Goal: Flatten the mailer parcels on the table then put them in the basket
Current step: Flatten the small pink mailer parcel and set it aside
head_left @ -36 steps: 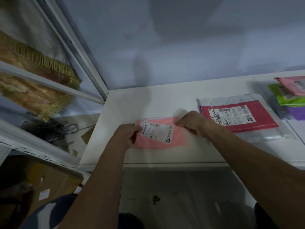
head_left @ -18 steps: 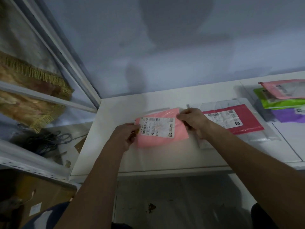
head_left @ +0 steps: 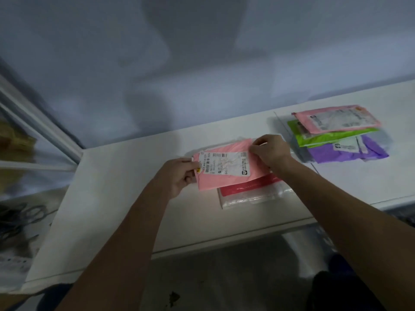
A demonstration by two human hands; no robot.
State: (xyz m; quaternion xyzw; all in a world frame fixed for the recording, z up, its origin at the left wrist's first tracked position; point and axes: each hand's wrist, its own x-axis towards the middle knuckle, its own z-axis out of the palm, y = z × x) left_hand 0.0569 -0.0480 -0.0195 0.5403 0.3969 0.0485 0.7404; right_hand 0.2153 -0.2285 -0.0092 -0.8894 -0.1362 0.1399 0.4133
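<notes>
A pink mailer (head_left: 226, 179) with a white shipping label is held just above the white table (head_left: 116, 198). My left hand (head_left: 177, 176) grips its left edge and my right hand (head_left: 270, 151) pinches its upper right corner. Under its right part lies a red mailer (head_left: 244, 187) on a clear plastic bag (head_left: 253, 198). At the right sits a stack with a pink mailer (head_left: 336, 118) on top, a green one (head_left: 332, 136) below, and a purple one (head_left: 350, 150) at the bottom. No basket is in view.
A pale wall rises behind the table. A glass panel with a metal frame (head_left: 40, 131) stands at the left, with dark cables (head_left: 20, 218) on the floor below it. The table's front edge (head_left: 224, 239) runs above a grey floor.
Both hands have carried the pink mailer to the right, and it now overlaps the red mailer. The view has shifted right, showing the whole stack of mailers.
</notes>
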